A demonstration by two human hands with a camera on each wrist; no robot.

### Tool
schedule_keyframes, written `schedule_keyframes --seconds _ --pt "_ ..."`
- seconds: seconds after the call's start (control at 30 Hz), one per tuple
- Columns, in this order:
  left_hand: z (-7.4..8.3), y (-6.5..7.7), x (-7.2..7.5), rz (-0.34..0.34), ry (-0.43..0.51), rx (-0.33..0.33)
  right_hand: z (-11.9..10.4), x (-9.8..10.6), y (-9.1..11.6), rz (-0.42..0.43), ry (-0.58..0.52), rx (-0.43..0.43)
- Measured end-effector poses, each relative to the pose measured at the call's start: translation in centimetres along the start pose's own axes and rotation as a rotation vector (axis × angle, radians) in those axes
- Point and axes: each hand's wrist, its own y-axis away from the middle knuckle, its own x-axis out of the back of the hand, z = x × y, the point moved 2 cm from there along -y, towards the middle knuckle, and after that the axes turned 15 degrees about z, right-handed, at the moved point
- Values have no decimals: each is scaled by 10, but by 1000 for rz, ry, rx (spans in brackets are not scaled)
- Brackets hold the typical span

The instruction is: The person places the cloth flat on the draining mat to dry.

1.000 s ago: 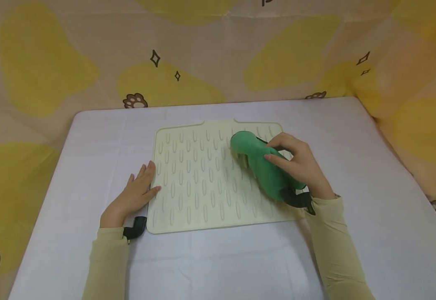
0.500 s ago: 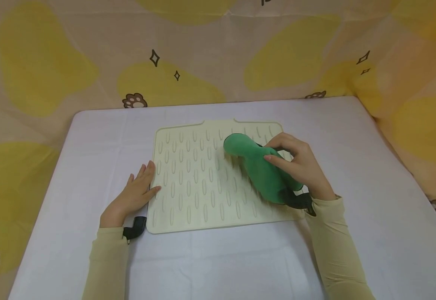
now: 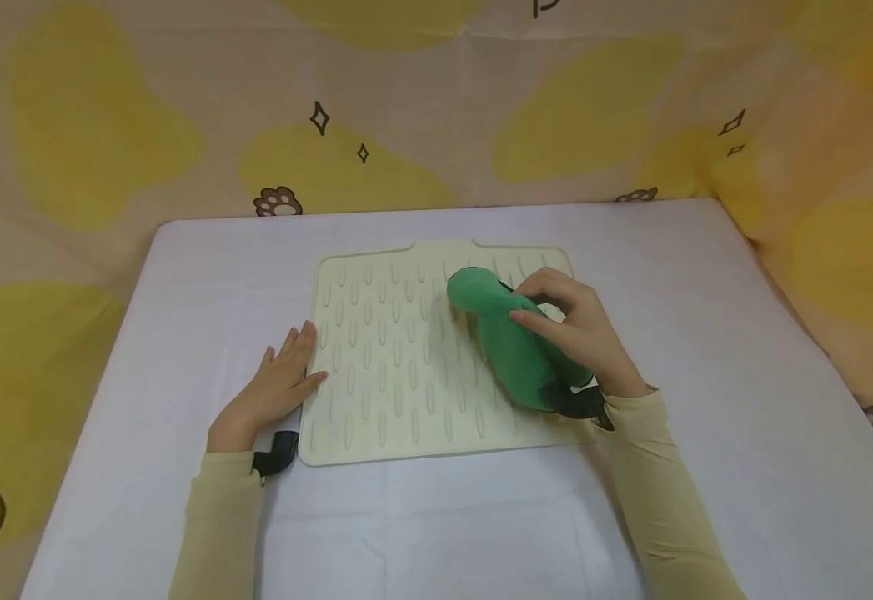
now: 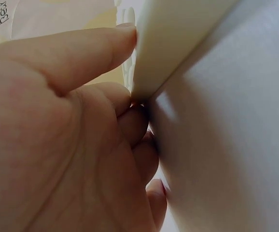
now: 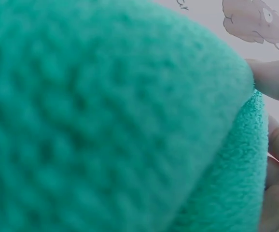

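A fuzzy green cloth (image 3: 519,358) with a dark edge hangs bunched over the right half of a cream ridged mat (image 3: 364,375). My right hand (image 3: 574,325) pinches it near its middle between thumb and fingers. Seen from the right wrist, the cloth (image 5: 105,106) fills most of the view, and the thumb (image 5: 274,82) presses on its edge. My left hand (image 3: 274,383) lies at the mat's left edge with its fingers extended. In the left wrist view, the fingertips of the left hand (image 4: 81,130) are right against the side of the mat (image 4: 168,38).
A white cloth-covered table (image 3: 436,525) extends on all sides of the mat. Behind it hangs a patterned yellow and beige curtain (image 3: 406,100). Black camera mounts sit at the left wrist (image 3: 277,452) and the right wrist (image 3: 582,402).
The cloth's rounded end swung left first, and then my right hand moved a little to the left with the cloth. My left hand stays at the mat's edge. The head view shifted slightly.
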Motion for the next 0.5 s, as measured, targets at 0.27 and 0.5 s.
schedule_keyframes --seconds 0.27,0.5 --pt "0 -1 -2 10 -2 8 3 -27 -12 -25 -48 11" --pt "-2 -1 -3 11 2 -2 -7 -39 -24 -1 -70 42"
